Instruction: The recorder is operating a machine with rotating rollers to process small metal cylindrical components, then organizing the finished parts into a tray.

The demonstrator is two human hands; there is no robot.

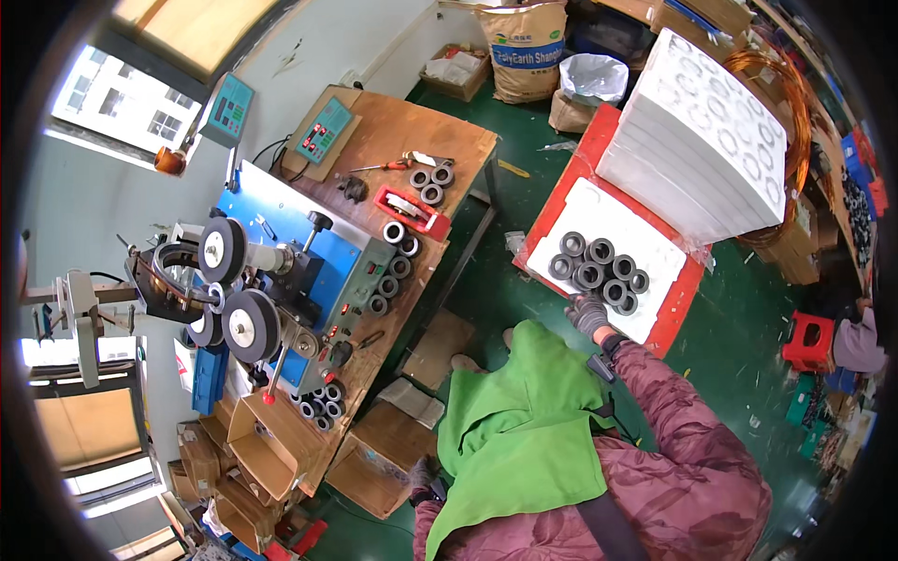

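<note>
My right hand (587, 315), in a grey glove, reaches over the near edge of a white foam sheet (572, 222). Its fingers are extended toward a cluster of dark ring-shaped cores (588, 276) on the sheet, and no ring shows in the hand. Whether the fingertips touch the nearest ring I cannot tell. My left hand (424, 474), also gloved in grey, hangs low beside an open cardboard box (379, 467) on the floor. Its fingers are too small and partly hidden to read. Green cloth (528, 411) covers my front between the arms.
A ring-winding machine (290, 252) stands on the wooden bench (440, 131) at left, with several ring cores (398, 267) along its near edge. Stacked white foam trays (692, 140) rise behind the sheet on a red platform (673, 323). A red stool (808, 340) stands far right.
</note>
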